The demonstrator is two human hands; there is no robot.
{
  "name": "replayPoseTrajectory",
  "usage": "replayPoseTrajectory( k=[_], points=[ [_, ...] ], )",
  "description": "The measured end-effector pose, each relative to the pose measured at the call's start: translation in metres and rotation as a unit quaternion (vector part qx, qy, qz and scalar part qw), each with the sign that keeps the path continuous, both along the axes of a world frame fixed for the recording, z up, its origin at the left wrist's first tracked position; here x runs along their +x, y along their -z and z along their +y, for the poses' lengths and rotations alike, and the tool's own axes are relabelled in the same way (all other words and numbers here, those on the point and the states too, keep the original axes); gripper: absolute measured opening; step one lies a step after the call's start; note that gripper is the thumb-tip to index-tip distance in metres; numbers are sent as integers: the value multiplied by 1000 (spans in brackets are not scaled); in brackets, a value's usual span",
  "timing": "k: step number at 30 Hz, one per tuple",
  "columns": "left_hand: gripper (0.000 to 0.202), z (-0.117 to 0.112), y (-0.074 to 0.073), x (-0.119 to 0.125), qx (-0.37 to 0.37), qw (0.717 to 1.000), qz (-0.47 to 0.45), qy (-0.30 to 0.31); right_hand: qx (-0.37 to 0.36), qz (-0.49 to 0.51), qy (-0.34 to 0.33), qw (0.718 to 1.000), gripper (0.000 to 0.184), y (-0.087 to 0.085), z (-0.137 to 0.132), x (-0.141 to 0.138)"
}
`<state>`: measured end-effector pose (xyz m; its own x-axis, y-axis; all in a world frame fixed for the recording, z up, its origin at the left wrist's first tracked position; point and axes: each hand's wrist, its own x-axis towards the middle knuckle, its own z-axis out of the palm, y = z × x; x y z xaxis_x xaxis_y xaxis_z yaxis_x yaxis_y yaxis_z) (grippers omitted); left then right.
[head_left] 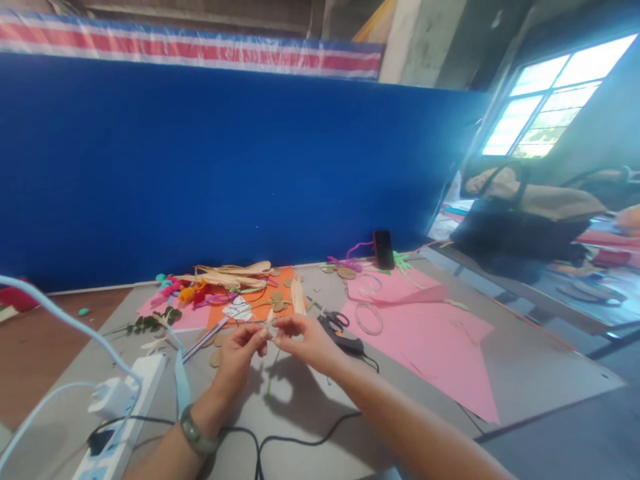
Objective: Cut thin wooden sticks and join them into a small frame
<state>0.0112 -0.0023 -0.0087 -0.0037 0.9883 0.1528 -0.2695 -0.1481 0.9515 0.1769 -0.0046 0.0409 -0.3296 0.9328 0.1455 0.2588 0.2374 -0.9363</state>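
My left hand (234, 357) and my right hand (311, 343) meet above the grey table, both with fingertips pinched on a small pale piece (271, 327). A thin green stem (273, 373) hangs beneath it; the fingers cover much of the piece, so its exact kind cannot be made out. Just right of my right hand lie black-handled scissors (339, 320) and a black tool with a cord (350, 343), perhaps a glue gun. Beyond the fingers, a round brown-green cutout flower (278, 303) rests on orange paper (216, 315).
Pink paper sheets (430, 353) cover the table's right part. A phone (383, 251) leans against the blue partition (250, 167). On the left are a white power strip (149, 373), green leaves (150, 323) and colourful pipe cleaners (187, 292). Black cable (300, 440) crosses the front.
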Motion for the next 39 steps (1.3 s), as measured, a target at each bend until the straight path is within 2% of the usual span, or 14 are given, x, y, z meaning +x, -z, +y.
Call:
replayPoseTrajectory(
  k=[2, 5, 11, 16, 22, 31, 39],
  points=[
    [17, 2, 3, 0, -5, 1000, -3, -3, -11, 115, 0, 993, 36, 7, 7, -12],
    [19, 2, 5, 0, -30, 1000, -3, 0, 40, 171, 11, 984, 37, 14, 12, -14],
    [19, -2, 5, 4, -59, 997, -8, 43, 117, 141, 11, 983, 35, 13, 13, 3],
    [19, -3, 5, 5, -80, 995, -26, 52, 143, 76, -20, 987, 20, 9, 14, 9],
    [17, -2, 6, 5, -90, 993, -30, 65, 153, 59, -16, 986, 10, 9, 14, 7],
    [16, -1, 10, 3, -98, 993, -20, 64, 167, 22, -7, 986, 13, 11, 13, 7],
    [16, -1, 11, 2, -90, 994, -9, 61, 132, 54, 8, 990, 15, 11, 13, 3]
  ],
)
